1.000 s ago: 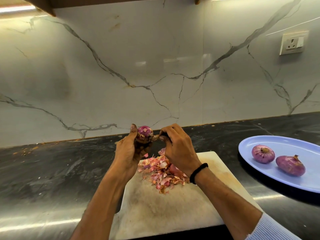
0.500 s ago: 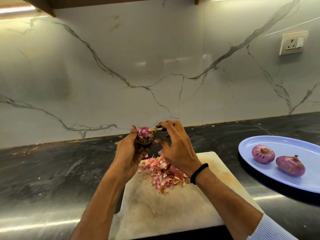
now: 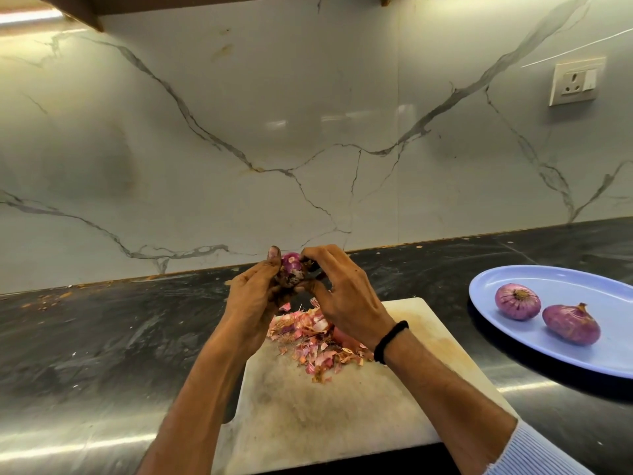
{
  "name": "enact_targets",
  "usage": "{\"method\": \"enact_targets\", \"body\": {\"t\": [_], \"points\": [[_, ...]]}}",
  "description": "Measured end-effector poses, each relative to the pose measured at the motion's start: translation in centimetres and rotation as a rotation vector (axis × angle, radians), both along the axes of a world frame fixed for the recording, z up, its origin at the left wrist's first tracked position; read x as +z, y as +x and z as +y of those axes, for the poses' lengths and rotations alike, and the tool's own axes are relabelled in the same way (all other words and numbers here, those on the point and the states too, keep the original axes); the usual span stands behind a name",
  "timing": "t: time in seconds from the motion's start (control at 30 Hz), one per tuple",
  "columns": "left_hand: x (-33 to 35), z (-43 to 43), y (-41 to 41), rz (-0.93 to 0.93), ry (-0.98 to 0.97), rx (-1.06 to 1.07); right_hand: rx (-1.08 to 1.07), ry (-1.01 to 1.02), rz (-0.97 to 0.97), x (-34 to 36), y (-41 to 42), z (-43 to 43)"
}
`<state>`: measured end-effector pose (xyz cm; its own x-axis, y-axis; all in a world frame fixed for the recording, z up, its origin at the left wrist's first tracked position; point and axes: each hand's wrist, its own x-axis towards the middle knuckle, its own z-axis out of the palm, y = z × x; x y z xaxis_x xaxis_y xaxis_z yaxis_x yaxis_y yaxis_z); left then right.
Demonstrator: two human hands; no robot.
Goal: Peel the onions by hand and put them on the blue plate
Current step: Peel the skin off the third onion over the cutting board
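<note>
Now, two hands (image 3: 251,303) (image 3: 346,299) on one onion (image 3: 292,267) — two onions (image 3: 517,301) (image 3: 571,324), one plate (image 3: 561,282).

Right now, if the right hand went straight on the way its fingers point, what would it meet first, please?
The onion, gripped by the left hand; the right hand points left at it and its curled fingers seem to pinch it, though depth is unclear.
</note>
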<state>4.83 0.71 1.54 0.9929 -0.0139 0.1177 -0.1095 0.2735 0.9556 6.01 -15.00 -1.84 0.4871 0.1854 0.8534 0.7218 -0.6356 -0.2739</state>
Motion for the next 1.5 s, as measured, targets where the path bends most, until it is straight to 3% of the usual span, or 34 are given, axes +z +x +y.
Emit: {"method": "enact_targets", "body": {"t": [1.5], "points": [[0.00, -0.04, 0.01, 0.029, -0.010, 0.035, -0.065, 0.074, -0.095, 0.23, -0.18, 0.05]]}}
